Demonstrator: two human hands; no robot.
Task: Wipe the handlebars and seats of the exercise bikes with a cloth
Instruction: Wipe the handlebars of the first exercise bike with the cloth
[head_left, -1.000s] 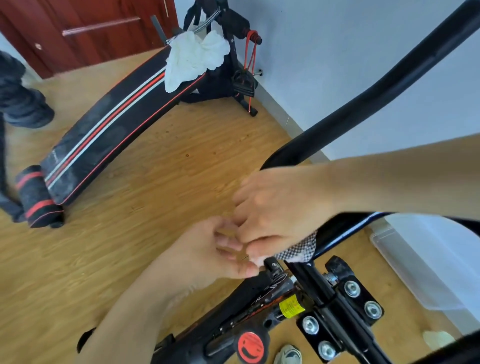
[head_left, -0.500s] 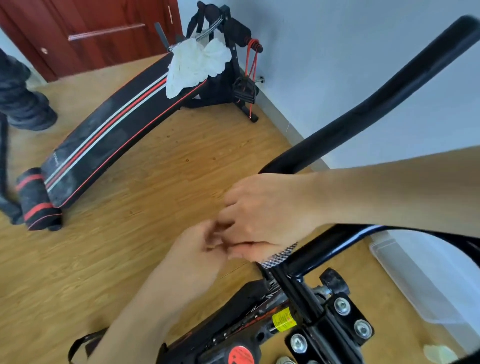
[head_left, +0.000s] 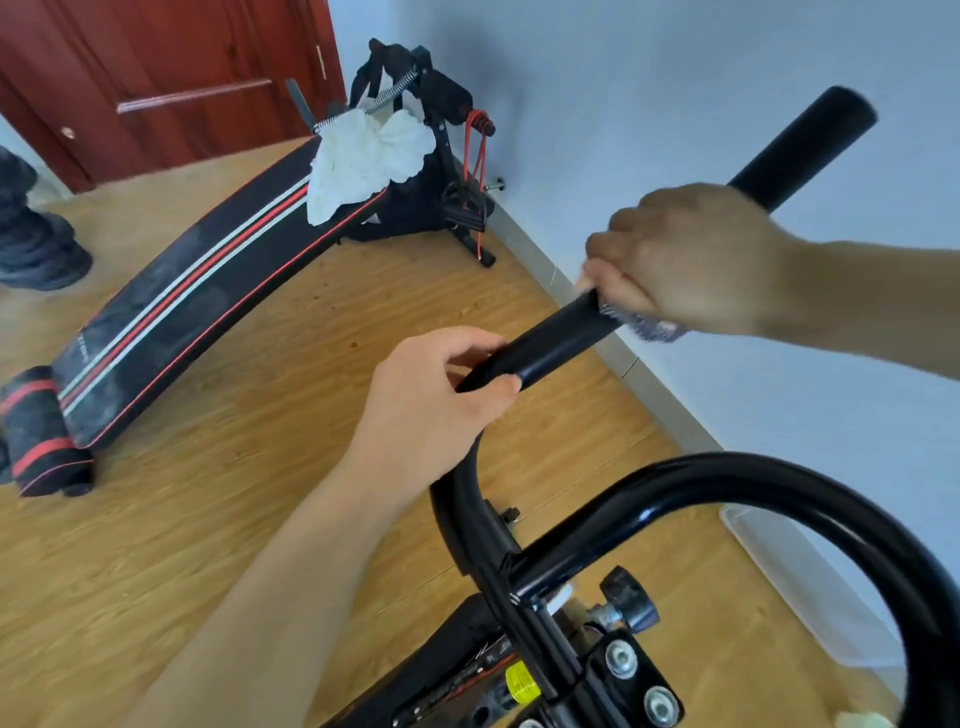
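From where I stand this is the handlebar step. The right hand (head_left: 691, 254) is curled round the padded handlebar (head_left: 561, 343) about midway up its length. The cloth (head_left: 647, 326) is trapped between palm and bar, with only a grey, netted corner poking out below the hand. That hand is blurred, so I cannot tell how far the cloth wraps round. The left hand (head_left: 441, 405) grips the same bar lower down, just above its bend, fingers over and thumb under. Bare black padding shows between the two hands. To do this well, I would say, the cloth should go fully round the tube so the underside gets wiped too. The stroke should run out to the free end (head_left: 836, 114) that points up at the wall, with a twist of the wrist on the way. The left hand ought to hold firm so the frame does not rock, and the patch it covers will want its own pass. The curved bar (head_left: 753, 475) looks untouched, and the seat is out of view. A white rag (head_left: 369, 161) lies at the raised end of the bench (head_left: 171, 312).
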